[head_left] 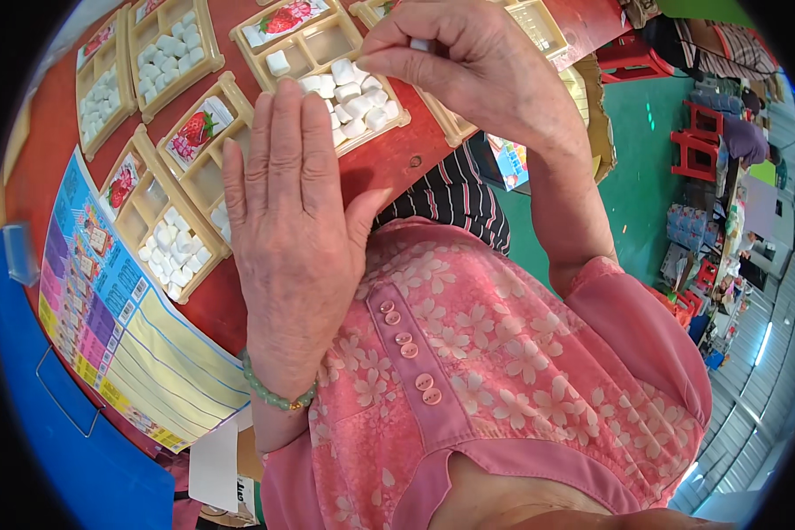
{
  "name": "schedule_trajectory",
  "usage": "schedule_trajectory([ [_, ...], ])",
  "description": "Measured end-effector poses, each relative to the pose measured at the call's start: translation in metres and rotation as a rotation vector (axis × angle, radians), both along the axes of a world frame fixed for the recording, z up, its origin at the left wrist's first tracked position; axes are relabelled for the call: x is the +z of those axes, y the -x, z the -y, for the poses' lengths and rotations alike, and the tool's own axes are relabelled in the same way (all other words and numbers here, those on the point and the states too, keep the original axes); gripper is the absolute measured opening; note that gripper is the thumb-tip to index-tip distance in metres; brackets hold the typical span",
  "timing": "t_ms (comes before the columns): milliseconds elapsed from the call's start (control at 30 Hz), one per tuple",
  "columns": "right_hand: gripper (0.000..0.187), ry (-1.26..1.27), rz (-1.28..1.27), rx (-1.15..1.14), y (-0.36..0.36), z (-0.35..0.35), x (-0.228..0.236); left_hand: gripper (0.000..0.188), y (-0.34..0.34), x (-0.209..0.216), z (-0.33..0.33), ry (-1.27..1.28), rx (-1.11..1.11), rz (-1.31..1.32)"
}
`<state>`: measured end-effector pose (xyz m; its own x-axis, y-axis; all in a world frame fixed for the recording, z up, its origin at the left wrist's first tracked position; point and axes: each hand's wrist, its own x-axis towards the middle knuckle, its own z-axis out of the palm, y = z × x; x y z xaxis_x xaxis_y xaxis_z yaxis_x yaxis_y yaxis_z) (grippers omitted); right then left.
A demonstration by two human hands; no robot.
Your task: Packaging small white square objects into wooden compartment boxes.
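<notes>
The right hand point(473, 75) has a narrow grip, with thumb and index finger pinched above the marshmallows point(355, 102). A small white piece point(420, 44), probably one more marshmallow, shows between its fingers; whether the fingertips themselves hold anything, one cannot tell. The left hand point(291, 208) is nearly flat, its fingers stretched and its thumb apart, and it holds nothing that can be seen; its palm side is hidden. Its fingertips are at the edge of the middle tray point(375, 136).

In this beige tray the large compartment carries the heap of marshmallows, one small compartment has a single marshmallow point(277, 62), and the other small compartment point(329, 41) is bare. A strawberry card point(284, 17) fills the end.

Around it, the upper-left tray point(185, 92) and the near-left tray point(205, 274) also have marshmallows and picture cards, so these portions seem done. In the near-left tray the middle compartments look unfilled. A colourful printed sheet point(106, 291) lies at the side of the red worktop point(225, 305).
</notes>
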<state>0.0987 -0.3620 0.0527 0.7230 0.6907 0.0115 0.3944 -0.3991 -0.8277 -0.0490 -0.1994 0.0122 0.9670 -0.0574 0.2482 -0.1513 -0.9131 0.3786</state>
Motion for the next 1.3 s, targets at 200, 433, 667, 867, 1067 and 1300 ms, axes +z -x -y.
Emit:
schedule_trajectory([
  [200, 0.009, -0.052, 0.141, 0.118, 0.008, 0.014, -0.021, 0.078, -0.006, 0.004, 0.001, -0.052, 0.017, -0.069],
  [433, 0.008, 0.083, 0.276, 0.065, 0.022, 0.005, -0.022, 0.082, -0.008, -0.002, 0.006, -0.086, 0.008, -0.122],
  [667, 0.009, 0.113, 0.368, 0.034, 0.025, 0.005, -0.027, 0.081, -0.008, -0.001, 0.006, -0.087, 0.004, -0.125],
  [867, 0.010, 0.078, 0.356, 0.031, 0.025, 0.009, -0.021, 0.081, -0.006, -0.001, 0.007, -0.058, -0.014, -0.104],
  [1067, 0.014, -0.023, 0.304, 0.073, 0.027, 0.008, -0.023, 0.079, -0.009, 0.000, 0.010, -0.071, -0.055, -0.142],
  [1300, 0.021, 0.122, 0.422, 0.109, 0.031, 0.003, -0.021, 0.080, -0.009, -0.001, 0.010, -0.046, -0.059, -0.142],
])
